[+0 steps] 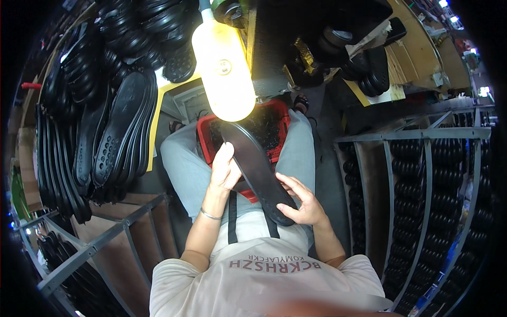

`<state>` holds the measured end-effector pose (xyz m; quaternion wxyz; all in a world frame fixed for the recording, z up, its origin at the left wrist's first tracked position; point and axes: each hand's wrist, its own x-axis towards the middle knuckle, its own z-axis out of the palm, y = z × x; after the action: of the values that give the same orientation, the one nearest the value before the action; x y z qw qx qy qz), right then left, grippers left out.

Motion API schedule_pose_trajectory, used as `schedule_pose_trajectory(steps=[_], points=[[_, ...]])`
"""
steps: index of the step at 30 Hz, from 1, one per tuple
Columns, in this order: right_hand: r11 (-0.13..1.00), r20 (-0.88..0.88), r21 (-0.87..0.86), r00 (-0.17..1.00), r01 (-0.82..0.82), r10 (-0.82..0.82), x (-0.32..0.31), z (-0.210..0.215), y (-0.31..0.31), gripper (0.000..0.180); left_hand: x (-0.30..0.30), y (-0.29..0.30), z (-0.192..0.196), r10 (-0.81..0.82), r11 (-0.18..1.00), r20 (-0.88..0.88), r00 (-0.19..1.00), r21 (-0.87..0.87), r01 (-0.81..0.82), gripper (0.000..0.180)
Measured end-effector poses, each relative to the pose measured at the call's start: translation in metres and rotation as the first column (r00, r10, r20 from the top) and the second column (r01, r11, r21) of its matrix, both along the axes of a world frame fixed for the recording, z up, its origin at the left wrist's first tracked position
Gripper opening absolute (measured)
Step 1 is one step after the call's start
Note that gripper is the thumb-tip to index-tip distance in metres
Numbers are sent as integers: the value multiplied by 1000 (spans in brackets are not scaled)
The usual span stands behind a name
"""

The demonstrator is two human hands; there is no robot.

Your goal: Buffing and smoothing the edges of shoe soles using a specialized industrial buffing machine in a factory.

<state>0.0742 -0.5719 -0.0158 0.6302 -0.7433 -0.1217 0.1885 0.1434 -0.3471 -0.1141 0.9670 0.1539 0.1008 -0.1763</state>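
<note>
A black shoe sole (257, 168) is held at a slant over my lap, its far end below a bright lamp (224, 68). Pinching the sole's left edge near the far end is my left hand (225, 168), thumb uppermost. Around its near end, at the right edge, my right hand (303, 203) grips with thumb and fingers on the dark surface. Between my knees sits a red plastic basket (205, 132) with black pieces in it that I cannot make out, partly hidden by the sole and the lamp.
Stacks of black soles (119, 127) crowd a yellow-edged table at the left. To the right stands a metal rack (417, 134) packed with more soles, and another metal rack (113, 230) is at the lower left. Cardboard (414, 63) and dark items lie at the far right.
</note>
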Motion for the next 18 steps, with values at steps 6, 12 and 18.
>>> schedule_pose_trajectory(steps=[6,12,18], points=[[1000,80,-22,997,1,1,0,7,2,68,0,-2,-9,-36,997,-20,999,-65,35,34],[998,67,-62,998,-17,21,0,0,0,69,2,-2,-16,-16,999,-17,1000,-45,16,34],[938,-3,280,977,204,-212,48,-40,4,61,33,-1,1,-178,971,51,983,171,167,27]])
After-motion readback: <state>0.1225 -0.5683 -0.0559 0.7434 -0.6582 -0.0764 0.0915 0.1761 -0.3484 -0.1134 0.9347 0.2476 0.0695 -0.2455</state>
